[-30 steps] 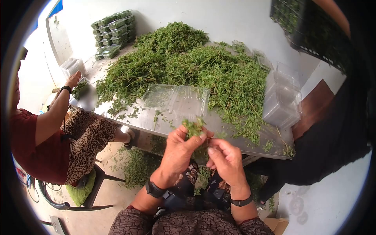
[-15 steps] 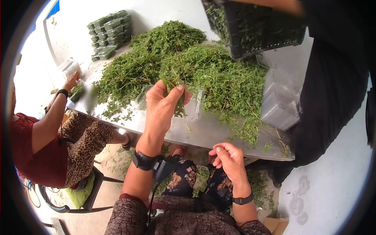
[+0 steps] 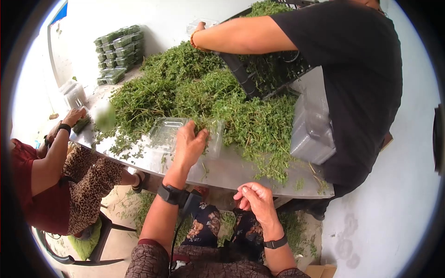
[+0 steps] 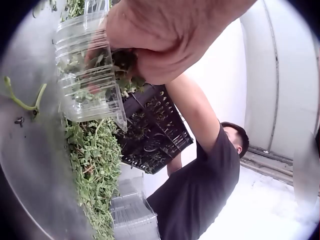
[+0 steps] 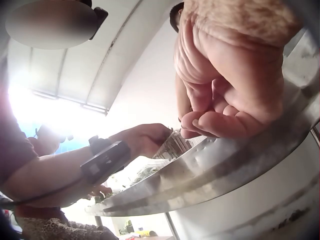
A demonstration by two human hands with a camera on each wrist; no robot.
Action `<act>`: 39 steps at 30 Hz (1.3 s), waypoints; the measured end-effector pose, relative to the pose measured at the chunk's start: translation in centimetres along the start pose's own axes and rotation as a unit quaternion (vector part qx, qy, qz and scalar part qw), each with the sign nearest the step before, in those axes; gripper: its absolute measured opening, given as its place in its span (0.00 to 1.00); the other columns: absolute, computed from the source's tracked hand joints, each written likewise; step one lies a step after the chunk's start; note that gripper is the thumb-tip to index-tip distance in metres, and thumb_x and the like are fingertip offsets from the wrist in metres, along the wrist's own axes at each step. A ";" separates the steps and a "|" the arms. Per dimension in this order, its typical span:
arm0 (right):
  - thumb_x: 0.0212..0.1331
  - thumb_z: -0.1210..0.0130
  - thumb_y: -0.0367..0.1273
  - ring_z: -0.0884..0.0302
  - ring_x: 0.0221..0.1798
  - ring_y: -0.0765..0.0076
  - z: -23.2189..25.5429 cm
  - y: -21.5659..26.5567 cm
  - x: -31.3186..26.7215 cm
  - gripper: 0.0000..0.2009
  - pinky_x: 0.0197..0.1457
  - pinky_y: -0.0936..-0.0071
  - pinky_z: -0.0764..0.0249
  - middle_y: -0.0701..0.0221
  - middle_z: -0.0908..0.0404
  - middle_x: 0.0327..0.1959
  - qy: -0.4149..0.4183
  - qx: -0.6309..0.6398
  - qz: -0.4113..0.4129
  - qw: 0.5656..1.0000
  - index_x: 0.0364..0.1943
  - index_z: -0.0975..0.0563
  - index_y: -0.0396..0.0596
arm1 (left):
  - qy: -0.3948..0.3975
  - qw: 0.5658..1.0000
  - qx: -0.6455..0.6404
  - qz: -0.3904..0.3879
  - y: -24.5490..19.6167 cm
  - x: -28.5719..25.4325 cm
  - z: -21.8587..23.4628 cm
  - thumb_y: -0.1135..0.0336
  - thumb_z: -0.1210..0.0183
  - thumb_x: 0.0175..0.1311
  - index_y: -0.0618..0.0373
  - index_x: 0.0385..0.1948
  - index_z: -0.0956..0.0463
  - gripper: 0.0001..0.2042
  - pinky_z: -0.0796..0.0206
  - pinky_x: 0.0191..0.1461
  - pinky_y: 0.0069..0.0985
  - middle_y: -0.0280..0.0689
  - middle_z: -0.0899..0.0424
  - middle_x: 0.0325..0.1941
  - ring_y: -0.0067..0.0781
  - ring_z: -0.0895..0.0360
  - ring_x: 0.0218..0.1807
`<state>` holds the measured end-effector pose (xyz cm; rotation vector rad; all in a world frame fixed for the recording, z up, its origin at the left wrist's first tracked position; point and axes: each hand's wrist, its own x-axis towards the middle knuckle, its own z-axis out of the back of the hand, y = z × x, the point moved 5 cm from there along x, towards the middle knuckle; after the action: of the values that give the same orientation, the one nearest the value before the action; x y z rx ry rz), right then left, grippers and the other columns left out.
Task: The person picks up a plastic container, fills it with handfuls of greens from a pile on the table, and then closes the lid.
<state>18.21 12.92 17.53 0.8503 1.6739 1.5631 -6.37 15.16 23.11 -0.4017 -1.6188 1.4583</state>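
Note:
My left hand [image 3: 189,144] is down in the right half of an open clear plastic clamshell box [image 3: 163,134] on the metal table. Its fingers hold a bunch of leafy green sprigs [image 4: 125,62] there, seen partly through the box's ribbed wall in the left wrist view. My right hand [image 3: 254,200] hangs just off the table's near edge, fingers loosely curled; the right wrist view shows no thing in it. Behind the box spreads a big heap of the same greens [image 3: 185,88].
At the right, a person in a black shirt [image 3: 357,74] tips a black crate [image 3: 245,76] of greens over the heap. Empty clear boxes [image 3: 313,134] are stacked beside it. Filled boxes [image 3: 118,53] stand at the back left. A person in red [image 3: 46,194] sits at the left.
My left hand has carried the sprigs from my right hand down into the box. My right hand has let go and drawn back slightly. The crate has come in over the heap.

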 end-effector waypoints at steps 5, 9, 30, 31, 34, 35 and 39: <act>0.67 0.51 0.32 0.26 0.23 0.84 0.0 -0.1 0.3 0.09 0.25 0.85 0.28 0.70 0.17 0.30 0.000 0.023 0.003 1.000 0.39 0.22 0.41 | 0.036 0.982 0.187 0.004 -0.5 0.2 0.0 0.67 0.42 0.58 0.68 0.33 0.28 0.11 0.36 0.31 0.32 0.45 0.20 0.26 0.34 0.28 0.26; 0.67 0.50 0.32 0.26 0.21 0.83 0.1 -0.4 0.5 0.10 0.23 0.85 0.28 0.67 0.17 0.30 -0.005 0.028 0.006 1.000 0.39 0.22 0.39 | 0.026 0.974 0.222 -0.026 -1.9 -0.7 0.1 0.65 0.43 0.58 0.69 0.42 0.27 0.16 0.33 0.41 0.39 0.57 0.20 0.34 0.51 0.23 0.37; 0.67 0.50 0.34 0.25 0.21 0.83 0.7 -1.1 0.7 0.10 0.22 0.87 0.29 0.67 0.16 0.30 -0.001 0.054 0.033 0.998 0.40 0.22 0.40 | 0.036 0.931 0.319 -0.173 -4.5 -4.4 2.5 0.72 0.41 0.55 0.65 0.43 0.24 0.13 0.29 0.47 0.41 0.52 0.20 0.45 0.56 0.22 0.44; 0.67 0.50 0.34 0.24 0.21 0.83 0.7 -1.1 0.7 0.10 0.22 0.87 0.29 0.67 0.16 0.30 -0.001 0.055 0.033 0.998 0.40 0.22 0.40 | 0.045 0.928 0.321 -0.184 -4.2 -4.5 2.5 0.71 0.40 0.56 0.65 0.43 0.23 0.13 0.30 0.49 0.41 0.51 0.19 0.45 0.55 0.22 0.45; 0.67 0.50 0.33 0.24 0.21 0.83 0.7 -1.1 0.6 0.10 0.23 0.87 0.29 0.67 0.16 0.30 -0.001 0.056 0.033 0.998 0.40 0.22 0.40 | 0.069 0.920 0.327 -0.203 -4.4 -5.2 2.6 0.68 0.39 0.56 0.64 0.41 0.22 0.13 0.32 0.53 0.41 0.49 0.19 0.44 0.53 0.22 0.46; 0.67 0.50 0.34 0.24 0.21 0.83 0.7 -1.1 0.6 0.10 0.23 0.87 0.29 0.67 0.16 0.30 0.000 0.053 0.036 0.998 0.39 0.22 0.40 | 0.082 0.915 0.333 -0.213 -4.5 -5.6 2.6 0.66 0.38 0.55 0.63 0.40 0.21 0.13 0.34 0.57 0.41 0.48 0.18 0.43 0.51 0.22 0.46; 0.67 0.50 0.32 0.24 0.21 0.81 0.7 -1.0 0.7 0.10 0.23 0.84 0.28 0.65 0.17 0.29 -0.003 0.050 0.032 0.998 0.39 0.22 0.40 | 0.128 0.907 0.337 -0.217 -3.9 -6.4 2.7 0.61 0.36 0.54 0.61 0.36 0.19 0.13 0.39 0.63 0.42 0.46 0.17 0.41 0.47 0.21 0.46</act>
<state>18.39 13.77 16.50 0.9677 1.7484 1.5281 -3.74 7.82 24.38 0.1573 -0.8399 1.4347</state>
